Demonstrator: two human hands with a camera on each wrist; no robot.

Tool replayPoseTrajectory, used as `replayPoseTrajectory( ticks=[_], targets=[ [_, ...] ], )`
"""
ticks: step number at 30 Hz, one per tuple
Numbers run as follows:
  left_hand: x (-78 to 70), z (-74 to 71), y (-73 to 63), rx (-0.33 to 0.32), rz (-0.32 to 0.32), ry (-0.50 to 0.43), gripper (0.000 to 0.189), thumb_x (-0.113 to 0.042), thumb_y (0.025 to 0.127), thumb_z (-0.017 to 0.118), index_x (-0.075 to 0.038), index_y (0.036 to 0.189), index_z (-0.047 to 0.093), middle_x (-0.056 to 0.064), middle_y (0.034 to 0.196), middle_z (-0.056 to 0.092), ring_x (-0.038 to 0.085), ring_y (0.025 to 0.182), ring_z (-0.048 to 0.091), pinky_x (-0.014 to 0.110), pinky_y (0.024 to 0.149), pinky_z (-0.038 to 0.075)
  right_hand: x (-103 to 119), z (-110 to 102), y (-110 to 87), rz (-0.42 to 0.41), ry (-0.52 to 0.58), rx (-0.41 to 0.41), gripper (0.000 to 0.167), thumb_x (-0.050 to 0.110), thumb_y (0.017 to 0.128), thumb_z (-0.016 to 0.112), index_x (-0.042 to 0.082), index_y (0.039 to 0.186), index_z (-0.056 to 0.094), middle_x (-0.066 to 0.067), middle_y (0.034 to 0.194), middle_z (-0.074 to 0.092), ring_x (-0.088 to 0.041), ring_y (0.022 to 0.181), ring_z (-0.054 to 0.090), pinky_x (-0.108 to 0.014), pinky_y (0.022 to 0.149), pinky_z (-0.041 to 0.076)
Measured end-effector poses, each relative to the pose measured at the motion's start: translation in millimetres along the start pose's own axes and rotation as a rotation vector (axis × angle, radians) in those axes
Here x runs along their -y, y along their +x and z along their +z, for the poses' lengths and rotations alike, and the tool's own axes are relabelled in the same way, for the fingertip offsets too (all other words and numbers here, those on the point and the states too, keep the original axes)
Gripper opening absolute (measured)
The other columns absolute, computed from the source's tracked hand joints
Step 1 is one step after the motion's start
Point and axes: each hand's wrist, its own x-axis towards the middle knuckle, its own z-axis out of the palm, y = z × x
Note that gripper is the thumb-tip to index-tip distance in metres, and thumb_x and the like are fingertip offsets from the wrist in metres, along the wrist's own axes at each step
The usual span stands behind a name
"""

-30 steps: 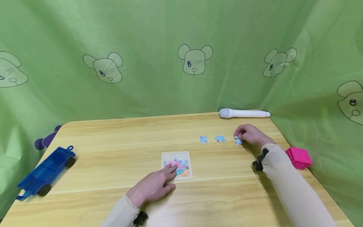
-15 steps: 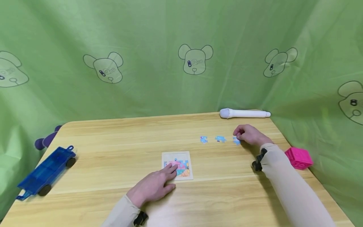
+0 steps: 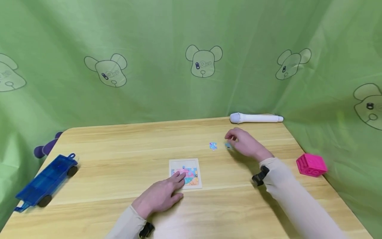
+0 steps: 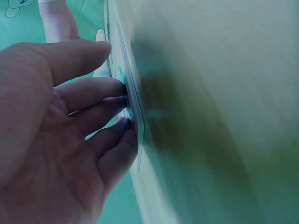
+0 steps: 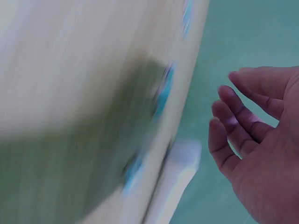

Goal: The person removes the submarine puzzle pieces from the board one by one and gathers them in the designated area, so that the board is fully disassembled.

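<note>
- Head view, far left: blue wheeled cart (image 3: 47,181) on the wooden table (image 3: 119,149);
- left hand (image 3: 158,196): fingers extended, resting on the partly filled puzzle (image 3: 191,174) in its white frame (image 3: 183,160); grip apart, clamped on nothing;
- right of frame: first loose piece (image 3: 213,146), lying flat; next, second loose piece (image 3: 228,145), partly covered by the right hand (image 3: 246,143);
- right hand raised above table, fingers loosely bent, unclamped; right wrist view (blurred) shows third loose piece (image 5: 133,172) on table;
- behind right hand: white microphone (image 3: 258,118); far right: pink cube (image 3: 311,165).
</note>
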Motion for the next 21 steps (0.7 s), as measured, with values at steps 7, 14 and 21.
replayPoseTrajectory(
  ticks=[7, 14, 21],
  targets=[
    [-0.6, -1.2, 0.9, 0.003, -0.004, -0.010, 0.050, -0.024, 0.100, 0.057, 0.002, 0.142, 0.048, 0.009, 0.156, 0.031, 0.029, 0.143, 0.028, 0.046, 0.112, 0.030, 56, 33, 6.4, -0.090, -0.043, 0.117, 0.016, 0.011, 0.096, 0.060, 0.002, 0.109, 0.066, -0.002, 0.101, 0.059, -0.018, 0.093, 0.057, -0.038, 0.085, 0.051],
    [-0.8, 0.2, 2.3, -0.010, 0.003, 0.022, 0.049, -0.023, 0.099, 0.059, 0.002, 0.140, 0.050, 0.011, 0.155, 0.034, 0.030, 0.141, 0.032, 0.048, 0.109, 0.036, 83, 65, 10.9, -0.151, -0.066, 0.207, 0.013, 0.013, 0.097, 0.061, 0.009, 0.108, 0.067, 0.003, 0.101, 0.057, -0.014, 0.092, 0.055, -0.034, 0.086, 0.050],
    [0.3, 0.5, 2.2, -0.026, 0.015, 0.030, 0.046, -0.021, 0.098, 0.060, 0.003, 0.137, 0.053, 0.012, 0.153, 0.037, 0.031, 0.140, 0.034, 0.047, 0.109, 0.036, 109, 84, 14.4, -0.194, -0.025, 0.287, 0.013, 0.013, 0.096, 0.062, 0.011, 0.109, 0.066, 0.006, 0.101, 0.057, -0.011, 0.089, 0.055, -0.029, 0.082, 0.050]
  ],
)
